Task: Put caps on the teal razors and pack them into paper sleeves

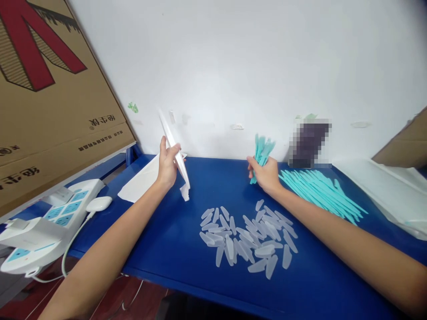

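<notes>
My left hand (pixel 168 164) is closed around a thin white sheet or bag (pixel 176 153), seen almost edge-on and held up above the table. A crumpled end of it hangs below the hand. Behind that wrist lies another flat white sheet (pixel 138 180). Upright in my right hand (pixel 265 173) is a small bundle of slim turquoise sticks (pixel 262 149) with wider, flattened tops. Beside the right wrist, a pile of similar turquoise sticks (pixel 323 193) lies on the table. Between my forearms, several small translucent, tapered pieces (pixel 247 235) are scattered in a loose heap.
The blue table (pixel 176 240) meets a white wall (pixel 213 66). A power strip (pixel 66 213) with white chargers and a cable is at the left, below a large cardboard box (pixel 60 106). A pixelated dark object (pixel 308 144) leans on the wall; clear plastic (pixel 383 191) lies at right.
</notes>
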The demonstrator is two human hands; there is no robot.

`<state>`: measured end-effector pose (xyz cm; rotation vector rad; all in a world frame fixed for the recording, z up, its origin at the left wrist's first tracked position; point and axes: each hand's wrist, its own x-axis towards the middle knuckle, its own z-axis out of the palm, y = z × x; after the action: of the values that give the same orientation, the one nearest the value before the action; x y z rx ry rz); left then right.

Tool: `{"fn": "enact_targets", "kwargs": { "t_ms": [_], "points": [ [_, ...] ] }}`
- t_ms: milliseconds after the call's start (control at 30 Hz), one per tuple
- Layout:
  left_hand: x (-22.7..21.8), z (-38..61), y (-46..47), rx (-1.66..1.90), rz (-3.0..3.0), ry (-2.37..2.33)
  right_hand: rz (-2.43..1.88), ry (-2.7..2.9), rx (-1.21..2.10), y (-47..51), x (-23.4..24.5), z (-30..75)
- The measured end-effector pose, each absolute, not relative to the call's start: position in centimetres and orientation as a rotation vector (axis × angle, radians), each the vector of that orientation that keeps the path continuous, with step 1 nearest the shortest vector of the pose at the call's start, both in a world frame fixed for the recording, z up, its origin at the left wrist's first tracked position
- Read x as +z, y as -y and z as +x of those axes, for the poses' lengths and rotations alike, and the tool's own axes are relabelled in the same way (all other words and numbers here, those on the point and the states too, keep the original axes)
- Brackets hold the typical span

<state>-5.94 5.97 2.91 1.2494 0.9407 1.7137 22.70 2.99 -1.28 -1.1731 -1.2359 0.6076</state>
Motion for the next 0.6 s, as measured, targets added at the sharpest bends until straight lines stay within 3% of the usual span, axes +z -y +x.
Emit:
{"fn": "enact_targets", "kwargs": {
  "t_ms": [600],
  "points": [
    [2.3,-4.9,-5.8,1.616,0.761,-0.706,-1.272,1.304,0.573,-2.4,-1.2,23.1]
  ]
}}
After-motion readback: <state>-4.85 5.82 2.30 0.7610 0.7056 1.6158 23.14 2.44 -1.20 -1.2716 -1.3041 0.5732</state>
